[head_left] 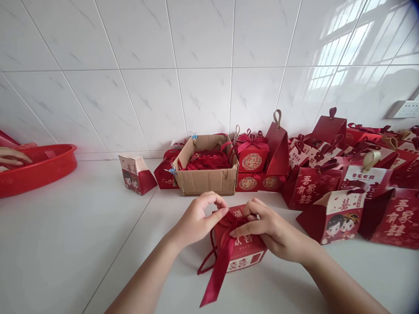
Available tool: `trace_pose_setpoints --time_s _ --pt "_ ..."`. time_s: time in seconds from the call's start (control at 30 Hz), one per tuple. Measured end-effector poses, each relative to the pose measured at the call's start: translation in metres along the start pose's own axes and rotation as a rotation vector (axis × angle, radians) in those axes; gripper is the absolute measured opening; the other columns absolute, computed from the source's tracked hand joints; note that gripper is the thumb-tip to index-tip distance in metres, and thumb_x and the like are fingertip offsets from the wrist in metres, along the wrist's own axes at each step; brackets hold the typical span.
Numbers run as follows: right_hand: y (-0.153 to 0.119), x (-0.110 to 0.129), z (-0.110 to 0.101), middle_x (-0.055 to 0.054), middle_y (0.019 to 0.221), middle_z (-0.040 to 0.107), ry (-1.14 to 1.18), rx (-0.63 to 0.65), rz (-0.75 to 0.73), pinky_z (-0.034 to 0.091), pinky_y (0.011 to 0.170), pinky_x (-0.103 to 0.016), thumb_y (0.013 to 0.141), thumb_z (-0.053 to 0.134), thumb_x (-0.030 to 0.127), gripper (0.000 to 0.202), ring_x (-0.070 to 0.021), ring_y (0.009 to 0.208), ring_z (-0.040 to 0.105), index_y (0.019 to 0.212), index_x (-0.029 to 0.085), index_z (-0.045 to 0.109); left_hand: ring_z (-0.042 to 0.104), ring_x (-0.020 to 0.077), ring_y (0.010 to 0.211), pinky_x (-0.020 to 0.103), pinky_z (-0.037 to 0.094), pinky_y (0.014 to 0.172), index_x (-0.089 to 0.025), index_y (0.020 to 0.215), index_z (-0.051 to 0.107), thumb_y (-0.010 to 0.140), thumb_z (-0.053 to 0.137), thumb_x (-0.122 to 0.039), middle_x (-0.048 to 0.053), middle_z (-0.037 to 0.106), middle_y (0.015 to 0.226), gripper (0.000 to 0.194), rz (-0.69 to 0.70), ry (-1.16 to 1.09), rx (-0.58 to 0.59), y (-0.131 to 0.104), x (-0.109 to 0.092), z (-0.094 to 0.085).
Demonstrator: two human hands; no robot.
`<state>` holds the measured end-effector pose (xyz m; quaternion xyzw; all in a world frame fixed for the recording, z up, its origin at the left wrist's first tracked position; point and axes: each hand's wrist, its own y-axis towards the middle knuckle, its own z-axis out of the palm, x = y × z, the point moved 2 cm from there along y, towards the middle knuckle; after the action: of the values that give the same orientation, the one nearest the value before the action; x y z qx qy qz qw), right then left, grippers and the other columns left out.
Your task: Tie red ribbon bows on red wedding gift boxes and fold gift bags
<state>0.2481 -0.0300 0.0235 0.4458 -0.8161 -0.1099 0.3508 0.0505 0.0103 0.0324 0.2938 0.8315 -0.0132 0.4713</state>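
A red gift box with white and gold lettering sits on the white counter in front of me. Across its top runs a dark red satin ribbon, one tail hanging down over the near side. My left hand pinches the ribbon between thumb and forefinger at the box's left. From the right, my right hand bends over the box top, its fingers closed on the ribbon near the middle. A twisted red cord handle loops out on the box's left side. The fingers partly hide where the ribbon crosses.
Behind the box stands a cardboard carton full of red ribbons. Many finished-looking red gift boxes crowd the right. A small red-and-white box stands left of the carton. Another person's hand rests in a red plastic basket at far left.
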Motion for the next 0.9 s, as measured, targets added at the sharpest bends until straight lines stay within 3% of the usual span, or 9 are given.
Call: trace_pose_setpoints --time_s 0.23,0.37,0.47,0.63,0.9 --pt "-0.002 -0.003 0.000 -0.007 0.090 0.054 0.010 -0.004 -0.004 0.042 0.070 -0.033 0.087 0.036 -0.001 0.051 -0.0174 0.081 0.045 0.110 0.029 0.070 0.048 0.0203 0.111 0.039 0.036 0.101 -0.021 0.080 0.047 0.091 0.049 -0.035 0.005 0.056 0.108 0.017 0.024 -0.047 0.078 -0.001 0.005 0.002" --pt "-0.002 -0.005 0.001 -0.007 0.089 0.053 0.026 -0.011 0.003 0.044 0.071 -0.032 0.087 0.036 0.000 0.050 -0.0175 0.083 0.046 0.110 0.029 0.071 0.043 0.0212 0.122 0.039 0.036 0.103 -0.022 0.083 0.056 0.092 0.046 -0.038 0.006 0.054 0.121 0.021 0.010 -0.061 0.116 -0.001 0.008 0.006" --pt "-0.002 -0.005 0.002 -0.007 0.089 0.053 0.042 -0.006 0.012 0.045 0.071 -0.032 0.089 0.036 0.001 0.049 -0.0171 0.083 0.047 0.109 0.029 0.071 0.044 0.0213 0.121 0.037 0.041 0.099 -0.023 0.087 0.063 0.093 0.044 -0.039 0.007 0.055 0.121 0.026 0.002 -0.039 0.104 0.000 0.008 0.010" --pt "-0.001 -0.003 0.002 -0.007 0.087 0.054 0.069 -0.016 0.019 0.045 0.070 -0.031 0.090 0.037 0.003 0.047 -0.0166 0.082 0.048 0.108 0.029 0.072 0.047 0.0235 0.120 0.037 0.043 0.095 -0.019 0.077 0.063 0.092 0.045 -0.043 0.009 0.056 0.121 0.033 -0.023 -0.071 0.132 0.000 0.004 0.009" --pt "0.001 -0.006 0.003 -0.008 0.088 0.055 0.072 -0.001 0.029 0.046 0.071 -0.033 0.089 0.036 0.002 0.048 -0.0172 0.082 0.048 0.105 0.029 0.073 0.049 0.0277 0.122 0.044 0.039 0.101 -0.020 0.073 0.062 0.083 0.061 -0.035 0.008 0.055 0.127 0.019 0.009 -0.317 0.274 -0.004 0.001 0.000"
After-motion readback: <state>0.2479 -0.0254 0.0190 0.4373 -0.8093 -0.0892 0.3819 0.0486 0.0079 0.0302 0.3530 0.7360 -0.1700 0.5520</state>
